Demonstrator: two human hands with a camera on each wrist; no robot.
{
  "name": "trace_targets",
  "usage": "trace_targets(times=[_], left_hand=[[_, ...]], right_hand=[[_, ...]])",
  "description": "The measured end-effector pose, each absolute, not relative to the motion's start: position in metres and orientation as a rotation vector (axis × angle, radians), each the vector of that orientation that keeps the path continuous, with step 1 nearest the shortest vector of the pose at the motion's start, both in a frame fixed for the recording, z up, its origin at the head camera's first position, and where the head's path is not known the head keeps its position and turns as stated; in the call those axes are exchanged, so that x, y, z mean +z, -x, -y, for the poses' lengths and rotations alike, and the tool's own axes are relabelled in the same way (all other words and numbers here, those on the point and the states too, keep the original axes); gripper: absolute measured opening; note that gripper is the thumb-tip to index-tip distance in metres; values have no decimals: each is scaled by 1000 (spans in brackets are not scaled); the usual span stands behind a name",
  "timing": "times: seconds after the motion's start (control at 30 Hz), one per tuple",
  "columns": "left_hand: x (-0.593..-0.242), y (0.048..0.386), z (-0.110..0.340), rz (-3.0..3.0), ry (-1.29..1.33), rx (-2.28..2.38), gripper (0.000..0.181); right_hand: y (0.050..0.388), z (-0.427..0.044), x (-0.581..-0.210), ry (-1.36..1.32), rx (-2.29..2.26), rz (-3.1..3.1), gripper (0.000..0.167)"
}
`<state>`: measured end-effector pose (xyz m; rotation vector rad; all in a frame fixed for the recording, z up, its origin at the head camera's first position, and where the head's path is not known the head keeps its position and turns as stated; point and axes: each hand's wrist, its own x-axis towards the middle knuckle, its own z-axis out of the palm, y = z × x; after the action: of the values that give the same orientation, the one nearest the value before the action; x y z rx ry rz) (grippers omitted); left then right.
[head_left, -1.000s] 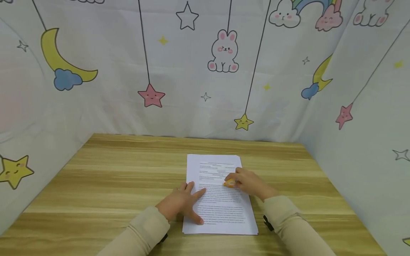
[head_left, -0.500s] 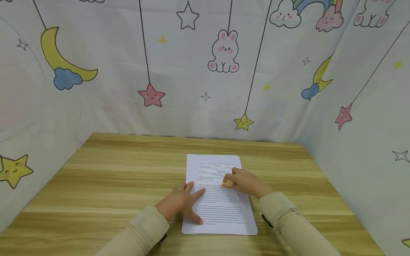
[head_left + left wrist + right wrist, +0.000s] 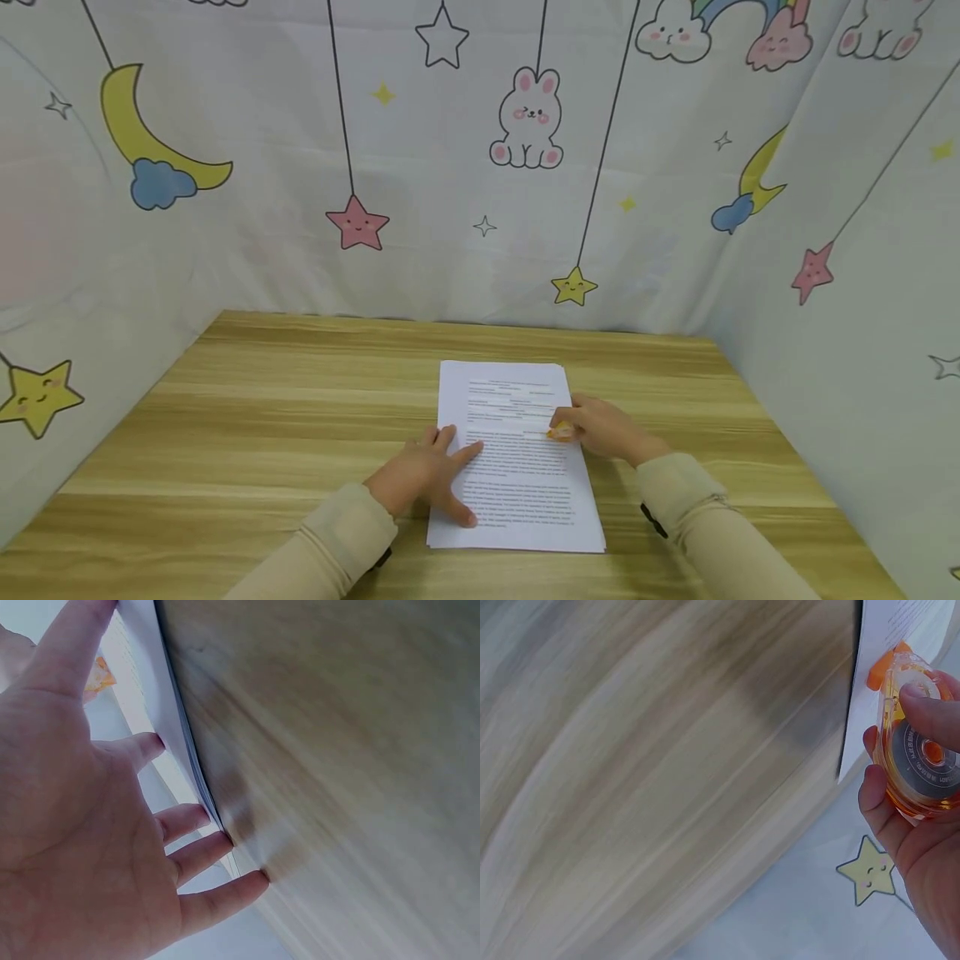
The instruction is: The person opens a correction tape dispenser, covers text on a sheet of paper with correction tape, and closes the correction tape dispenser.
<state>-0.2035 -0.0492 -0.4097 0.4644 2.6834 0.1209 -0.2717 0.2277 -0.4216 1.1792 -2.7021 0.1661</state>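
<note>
A stack of printed paper (image 3: pixel 517 500) lies on the wooden table, with white gaps among its upper lines. My left hand (image 3: pixel 423 475) rests spread on the stack's left side; in the left wrist view the fingers of that hand (image 3: pixel 112 817) reach over the stack's edge (image 3: pixel 180 735). Between thumb and fingers, my right hand (image 3: pixel 607 429) holds an orange correction tape (image 3: pixel 562 431) near the sheet's right side. Seen from the right wrist, the correction tape (image 3: pixel 922 750) is clear plastic with a grey disc, and its orange tip is at the paper (image 3: pixel 866 712).
The wooden table (image 3: pixel 300 392) extends on both sides of the paper and behind it. White fabric (image 3: pixel 450 275) printed with stars, moons and a rabbit hangs behind the table and along its left and right sides.
My right hand has moved to the right across the page with the correction tape, after a slight shift left. A white gap shows in the line left of the tape. My left hand has stayed put.
</note>
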Motion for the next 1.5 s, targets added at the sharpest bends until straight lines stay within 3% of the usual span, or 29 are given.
trace_targets(times=[0.27, 0.53, 0.67, 1.5], left_hand=[[-410, 205, 50, -2690, -463, 132, 102], [-412, 204, 50, -2679, -462, 113, 102], [-411, 204, 49, -2690, -463, 112, 102], [-409, 202, 63, -2686, -510, 176, 111]], right_hand=[[270, -242, -419, -1174, 219, 2722, 26], [269, -266, -419, -835, 647, 3048, 25], [265, -269, -412, -817, 696, 3046, 27], [258, -144, -415, -1069, 375, 2905, 32]])
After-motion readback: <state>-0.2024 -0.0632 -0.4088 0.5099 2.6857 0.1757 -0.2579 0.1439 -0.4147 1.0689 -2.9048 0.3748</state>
